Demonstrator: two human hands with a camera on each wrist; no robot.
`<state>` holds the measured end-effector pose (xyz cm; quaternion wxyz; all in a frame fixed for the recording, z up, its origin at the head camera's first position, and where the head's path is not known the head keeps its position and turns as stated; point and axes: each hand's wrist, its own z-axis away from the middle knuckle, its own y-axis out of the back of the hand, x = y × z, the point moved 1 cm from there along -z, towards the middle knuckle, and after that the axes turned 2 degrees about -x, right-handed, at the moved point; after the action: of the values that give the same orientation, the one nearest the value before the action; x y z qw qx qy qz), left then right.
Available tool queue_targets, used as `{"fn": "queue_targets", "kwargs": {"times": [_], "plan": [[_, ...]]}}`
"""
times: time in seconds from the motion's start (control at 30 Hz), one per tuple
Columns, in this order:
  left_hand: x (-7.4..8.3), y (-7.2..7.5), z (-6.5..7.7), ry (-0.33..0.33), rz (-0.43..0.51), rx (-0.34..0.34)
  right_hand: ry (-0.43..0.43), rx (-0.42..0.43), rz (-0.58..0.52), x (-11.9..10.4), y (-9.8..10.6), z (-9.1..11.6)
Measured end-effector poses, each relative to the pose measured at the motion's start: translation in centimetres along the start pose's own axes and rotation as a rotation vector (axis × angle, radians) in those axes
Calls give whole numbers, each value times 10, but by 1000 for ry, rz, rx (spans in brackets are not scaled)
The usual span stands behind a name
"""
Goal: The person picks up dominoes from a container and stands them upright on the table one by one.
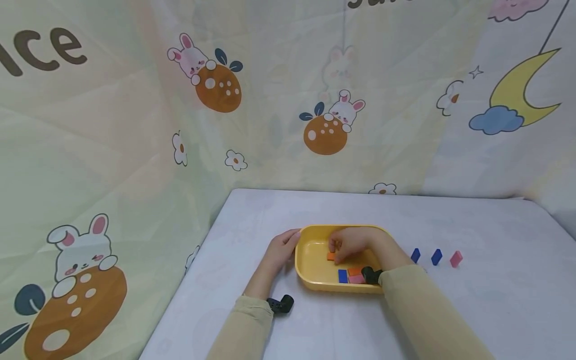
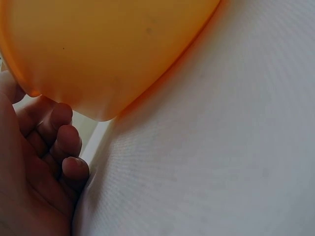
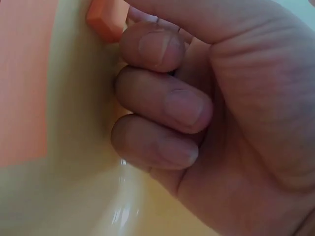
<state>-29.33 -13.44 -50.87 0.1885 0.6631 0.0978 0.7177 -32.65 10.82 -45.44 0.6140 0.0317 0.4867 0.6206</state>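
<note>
A yellow plastic tray sits on the white table. My left hand holds its left rim, and in the left wrist view the curled fingers lie under the tray's rim. Inside the tray, my right hand pinches a small orange block near the tray floor. That orange block shows by the thumb tip in the right wrist view, with the other fingers curled in. Nearer the front wall lie a blue block, another orange block and a pink block, partly covered by the right wrist camera.
Right of the tray, two blue blocks and a pink block stand in a row on the white table. A printed cloth hangs behind the table and along its left side.
</note>
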Motion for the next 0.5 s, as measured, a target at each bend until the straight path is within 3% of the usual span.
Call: {"fn": "queue_targets", "kwargs": {"times": [0.37,0.5], "plan": [[0,-1,0,-8,7,-2,52,25,103,-4,1,0],[0,-1,-1,0,6,6,52,43,76,-11,10,7]]}}
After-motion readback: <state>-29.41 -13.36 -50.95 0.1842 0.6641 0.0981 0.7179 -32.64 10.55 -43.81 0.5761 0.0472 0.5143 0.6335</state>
